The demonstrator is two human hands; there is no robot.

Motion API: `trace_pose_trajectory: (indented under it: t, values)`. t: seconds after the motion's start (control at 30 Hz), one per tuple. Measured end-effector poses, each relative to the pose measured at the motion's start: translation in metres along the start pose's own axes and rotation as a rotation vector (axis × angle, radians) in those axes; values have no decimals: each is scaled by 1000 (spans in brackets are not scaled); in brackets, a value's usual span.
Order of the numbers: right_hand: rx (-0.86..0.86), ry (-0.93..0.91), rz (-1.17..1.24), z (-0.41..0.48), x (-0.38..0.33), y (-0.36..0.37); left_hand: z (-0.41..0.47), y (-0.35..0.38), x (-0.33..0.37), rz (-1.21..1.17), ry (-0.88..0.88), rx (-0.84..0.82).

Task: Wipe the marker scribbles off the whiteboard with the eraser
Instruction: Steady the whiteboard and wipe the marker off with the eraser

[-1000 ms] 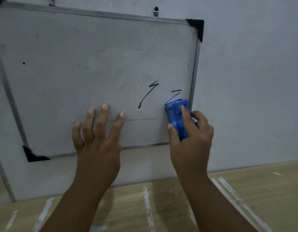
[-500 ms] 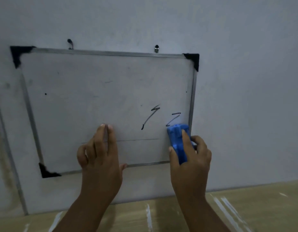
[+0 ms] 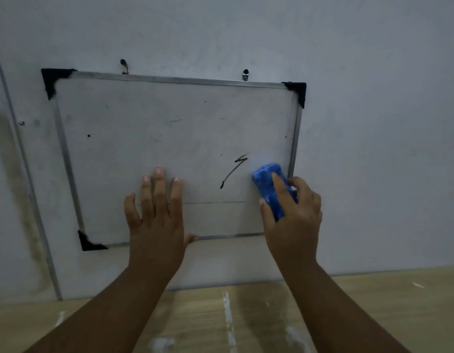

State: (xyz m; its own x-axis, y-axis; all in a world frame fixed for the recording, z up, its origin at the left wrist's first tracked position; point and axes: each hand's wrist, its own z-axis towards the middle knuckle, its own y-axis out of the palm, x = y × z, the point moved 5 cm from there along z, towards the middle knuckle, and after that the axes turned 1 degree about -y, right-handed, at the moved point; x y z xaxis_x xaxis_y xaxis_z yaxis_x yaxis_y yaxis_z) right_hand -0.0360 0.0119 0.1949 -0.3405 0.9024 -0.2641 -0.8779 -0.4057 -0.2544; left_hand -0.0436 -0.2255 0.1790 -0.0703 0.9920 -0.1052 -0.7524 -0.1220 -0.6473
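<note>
Head view: right hand's fingers (image 3: pixel 278 183) clamp the blue eraser (image 3: pixel 269 189), pressed on the whiteboard (image 3: pixel 144 128) near its right frame edge. The Z scribble seen there a moment ago is gone, now under or wiped by the eraser. One zigzag mark (image 3: pixel 233 171) remains just left of it. Left hand (image 3: pixel 157 215) lies flat, fingers spread, holding nothing, bracing the board. Likely next: sweep left.

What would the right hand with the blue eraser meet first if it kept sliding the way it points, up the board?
The right hand points the blue foam eraser up and slightly left; probably bare whiteboard surface, passing right of the black zigzag scribble.
</note>
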Motion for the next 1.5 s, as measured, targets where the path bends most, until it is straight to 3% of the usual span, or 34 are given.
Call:
trace_pose_trajectory:
  t: [0.27,0.43,0.63,0.77,0.97,1.1,1.27,1.33,1.43,1.5]
  values:
    - [-49,-66,-24,0,1,-4,0,3,-6,41,33,13]
    - [5,11,-11,10,-4,-7,1,3,-4,27,41,14]
    - [-65,-102,-63,11,-1,-10,5,-5,-10,50,77,35]
    - [-48,-49,-79,10,-13,-9,7,-8,-11,31,27,0]
    - [-144,-304,-125,14,-25,-5,10,-11,-13,87,53,-25]
    - [-51,-147,-77,24,-23,-11,8,-9,-16,112,85,11]
    - [-193,-610,-239,11,-51,3,10,-5,-21,111,66,-41]
    - [-164,-607,-267,27,-42,-4,11,-3,-19,104,81,-35]
    - [-123,-449,-238,33,-39,-5,11,0,-20,105,68,-36]
    - [-166,-494,-223,18,-48,2,11,0,-19,101,58,-38]
